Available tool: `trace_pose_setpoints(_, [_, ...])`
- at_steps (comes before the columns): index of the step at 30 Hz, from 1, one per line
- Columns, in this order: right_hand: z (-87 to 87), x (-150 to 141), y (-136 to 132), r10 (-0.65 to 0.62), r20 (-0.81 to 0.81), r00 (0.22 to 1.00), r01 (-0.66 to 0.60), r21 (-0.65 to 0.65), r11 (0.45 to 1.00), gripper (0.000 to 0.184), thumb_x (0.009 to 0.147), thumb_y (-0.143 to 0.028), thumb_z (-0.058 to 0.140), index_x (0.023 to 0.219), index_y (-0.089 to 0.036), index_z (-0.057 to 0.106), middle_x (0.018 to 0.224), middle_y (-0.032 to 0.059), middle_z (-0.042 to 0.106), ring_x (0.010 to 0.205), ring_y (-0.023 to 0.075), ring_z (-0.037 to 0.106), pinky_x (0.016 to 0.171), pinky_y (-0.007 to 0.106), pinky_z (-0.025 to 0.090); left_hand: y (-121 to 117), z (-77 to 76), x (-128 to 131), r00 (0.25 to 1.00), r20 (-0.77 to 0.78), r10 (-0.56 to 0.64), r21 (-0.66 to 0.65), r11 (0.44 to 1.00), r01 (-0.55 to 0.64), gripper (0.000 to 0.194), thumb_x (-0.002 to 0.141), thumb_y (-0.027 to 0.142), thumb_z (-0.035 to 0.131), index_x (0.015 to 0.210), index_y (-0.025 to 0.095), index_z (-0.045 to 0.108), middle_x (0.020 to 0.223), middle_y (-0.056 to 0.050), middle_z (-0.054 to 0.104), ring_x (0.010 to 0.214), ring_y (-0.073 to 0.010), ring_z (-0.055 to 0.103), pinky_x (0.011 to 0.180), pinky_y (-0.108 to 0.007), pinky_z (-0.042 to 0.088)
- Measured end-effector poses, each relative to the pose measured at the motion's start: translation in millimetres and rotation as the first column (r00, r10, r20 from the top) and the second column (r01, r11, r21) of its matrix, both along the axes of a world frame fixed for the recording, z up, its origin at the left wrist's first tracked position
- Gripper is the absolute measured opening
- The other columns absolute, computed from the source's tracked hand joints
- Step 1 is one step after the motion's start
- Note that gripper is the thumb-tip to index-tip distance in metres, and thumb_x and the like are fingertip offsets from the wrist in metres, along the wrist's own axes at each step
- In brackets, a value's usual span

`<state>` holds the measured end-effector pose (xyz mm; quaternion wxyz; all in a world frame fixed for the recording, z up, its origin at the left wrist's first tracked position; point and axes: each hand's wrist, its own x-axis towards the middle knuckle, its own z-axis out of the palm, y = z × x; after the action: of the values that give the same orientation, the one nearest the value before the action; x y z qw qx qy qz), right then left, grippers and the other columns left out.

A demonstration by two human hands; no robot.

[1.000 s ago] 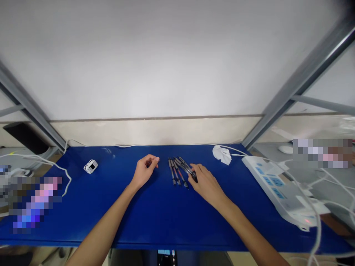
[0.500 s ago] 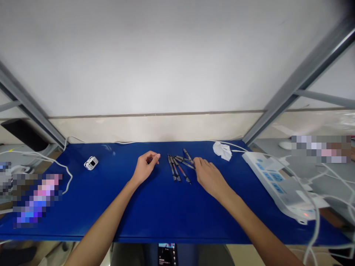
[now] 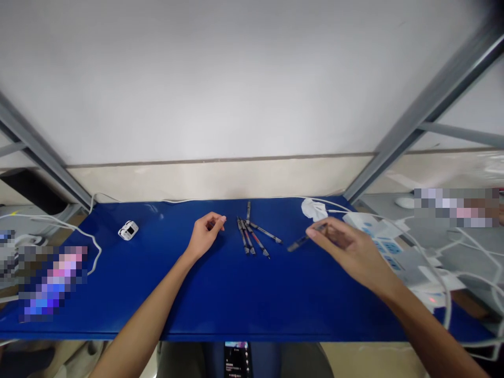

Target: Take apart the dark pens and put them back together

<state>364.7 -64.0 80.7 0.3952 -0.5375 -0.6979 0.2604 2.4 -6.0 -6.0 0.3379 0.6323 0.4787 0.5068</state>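
Note:
A grey pen (image 3: 298,243), a little blurred, sticks out to the left from the pinched thumb and fingers of my right hand (image 3: 346,244), above the right half of the blue table (image 3: 252,310). Several similar pens (image 3: 258,242) lie fanned out and partly crossing in the middle. One of them, a short-looking pen (image 3: 248,210), points toward the wall. Just left of this group, my left hand (image 3: 208,233) rests with curled fingers and the thumb against the index finger; nothing shows in it.
White crumpled tissue (image 3: 314,209) lies behind my right hand. A large white power strip (image 3: 378,231) with cables is at the right. At the left are a small white device (image 3: 128,230) and a white cable (image 3: 94,257). A phone (image 3: 237,359) is below the table edge.
My right hand has moved right and toward me, away from the group, with a pen in it. The remaining pens have shifted slightly. My left hand has stayed nearly still.

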Motion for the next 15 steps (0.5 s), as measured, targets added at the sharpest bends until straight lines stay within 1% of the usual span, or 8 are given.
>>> trace_pose_setpoints(2, [5.1,-10.6,20.0,0.022,-0.294,0.955,-0.021,0.004,1.0,0.028,0.096,-0.053,0.072,0.092,-0.026,0.066,0.09,0.0022,0.069,0.086,0.0219,0.068,0.079,0.034,0.054,0.7,-0.3,-0.1,1.0,0.001,0.007,-0.005,1.0,-0.007,0.04,0.097,0.057,0.064,0.087,0.02,0.072,0.074,-0.001,0.069,0.062,-0.0129,0.053,0.062,-0.027,0.041])
trace_pose_setpoints(4, [4.5,-25.7,47.9,0.092,-0.613,0.785,-0.135,-0.024,0.991,0.028,0.097,-0.054,0.071,0.096,-0.027,0.064,0.106,0.0038,0.07,0.101,0.0239,0.069,0.088,0.038,0.056,1.0,-0.3,-0.2,1.0,0.001,0.012,-0.01,1.0,-0.012,0.04,0.097,0.057,0.064,0.087,0.02,0.072,0.074,-0.001,0.07,0.062,-0.0132,0.054,0.062,-0.027,0.042])
trace_pose_setpoints(5, [2.2,-33.5,63.0,0.121,-0.717,0.686,-0.218,-0.044,0.975,0.027,0.097,-0.053,0.072,0.097,-0.027,0.063,0.104,0.0034,0.069,0.102,0.0235,0.069,0.09,0.039,0.056,1.1,-0.3,-0.3,1.0,0.001,0.012,-0.013,1.0,-0.012,0.04,0.097,0.058,0.064,0.087,0.02,0.072,0.075,-0.001,0.07,0.062,-0.0134,0.055,0.062,-0.028,0.042])
trace_pose_setpoints(6, [-1.4,-40.7,77.9,0.128,-0.796,0.591,-0.28,-0.054,0.959,0.026,0.096,-0.05,0.074,0.096,-0.027,0.061,0.094,0.0014,0.067,0.095,0.0213,0.069,0.088,0.038,0.057,1.1,-0.4,-0.3,1.0,0.0,0.011,-0.015,1.0,-0.011,0.04,0.097,0.058,0.064,0.088,0.02,0.072,0.075,-0.002,0.071,0.063,-0.0135,0.055,0.063,-0.028,0.042])
trace_pose_setpoints(8, [-12.5,-51.5,104.8,0.098,-0.907,0.41,-0.405,-0.084,0.911,0.023,0.097,-0.045,0.075,0.096,-0.027,0.06,0.076,-0.0037,0.055,0.071,0.0153,0.06,0.076,0.033,0.058,1.3,-0.7,-0.5,1.0,-0.004,0.012,-0.015,1.0,-0.012,0.04,0.097,0.058,0.064,0.089,0.02,0.073,0.076,-0.002,0.071,0.063,-0.0136,0.056,0.063,-0.028,0.043])
trace_pose_setpoints(10, [-27.9,-55.6,125.2,0.009,-0.966,0.257,-0.487,-0.121,0.865,0.028,0.099,-0.048,0.07,0.091,-0.025,0.056,0.065,-0.0066,0.043,0.054,0.0124,0.045,0.054,0.027,0.049,1.6,-1.5,-0.7,1.0,-0.011,0.014,-0.015,1.0,-0.014,0.04,0.097,0.058,0.065,0.091,0.02,0.073,0.077,-0.002,0.072,0.063,-0.0138,0.057,0.063,-0.028,0.043])
trace_pose_setpoints(12, [-45.6,-53.0,138.3,-0.073,-0.983,0.167,-0.515,-0.15,0.844,0.039,0.1,-0.052,0.063,0.078,-0.025,0.047,0.058,-0.0078,0.034,0.046,0.0115,0.032,0.039,0.025,0.033,1.9,-2.2,-0.9,1.0,-0.02,0.016,-0.016,1.0,-0.016,0.039,0.097,0.058,0.065,0.092,0.02,0.074,0.078,-0.002,0.072,0.064,-0.0142,0.058,0.063,-0.028,0.044])
trace_pose_setpoints(15, [-68.6,-41.8,146.8,-0.167,-0.983,0.071,-0.471,-0.181,0.863,0.045,0.1,-0.047,0.055,0.07,-0.026,0.03,0.052,-0.0082,0.025,0.043,0.0117,0.02,0.035,0.027,0.023,2.1,-2.9,-0.8,1.0,-0.026,0.015,-0.017,1.0,-0.016,0.039,0.097,0.058,0.064,0.094,0.021,0.074,0.078,-0.002,0.072,0.066,-0.0147,0.058,0.065,-0.028,0.044])
